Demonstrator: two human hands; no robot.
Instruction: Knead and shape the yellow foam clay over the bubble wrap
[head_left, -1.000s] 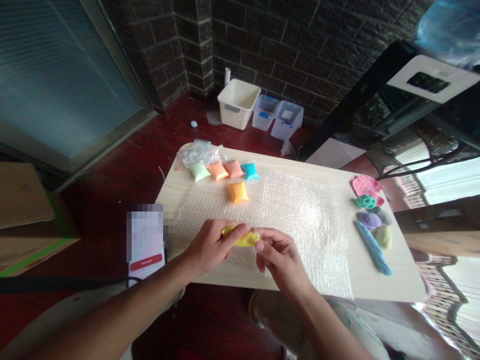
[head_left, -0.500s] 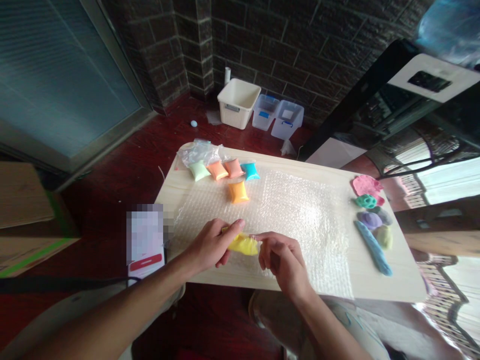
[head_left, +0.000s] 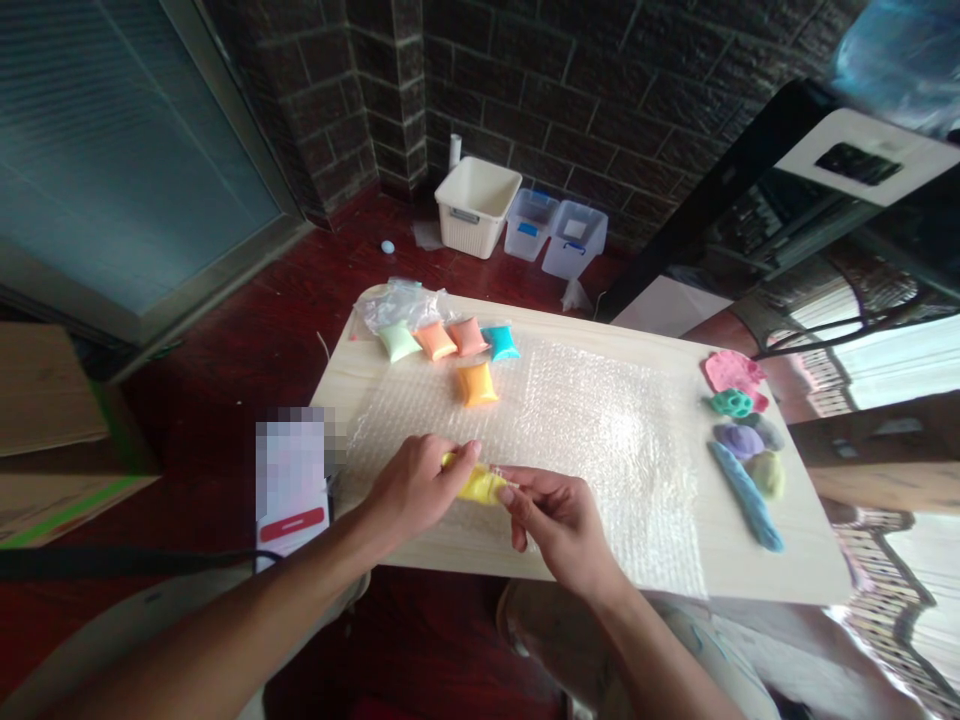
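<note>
left hand [head_left: 420, 485] closed round one end of the yellow packet [head_left: 480, 487], thumb pressed along the top; right hand [head_left: 559, 515] at the other end, thumb and finger pinched on the crinkled edge. both grips are narrow, and the packet sits between them, above the near part of the bubble wrap [head_left: 600, 430].

the risk is right there in the fingers! too hard a squeeze from the left thumb could push the soft filling against that crinkled end and burst the film. a sharp pull by the right could tear the wrapper unevenly, or the slick plastic could slip out of the pinch and drop onto the wrap.

and the packet itself: bright yellow, plump but squashed long, its film glossy and wrinkled towards the right. whether it is open, the view does not tell.

further out, just beyond the hands, an orange packet [head_left: 478, 384] lies alone, with a blue packet [head_left: 502, 343] in the row on its far side. way over to the right, a blue roll [head_left: 746, 498] rests near a purple lump [head_left: 739, 440] on the pale table [head_left: 810, 550].
</note>
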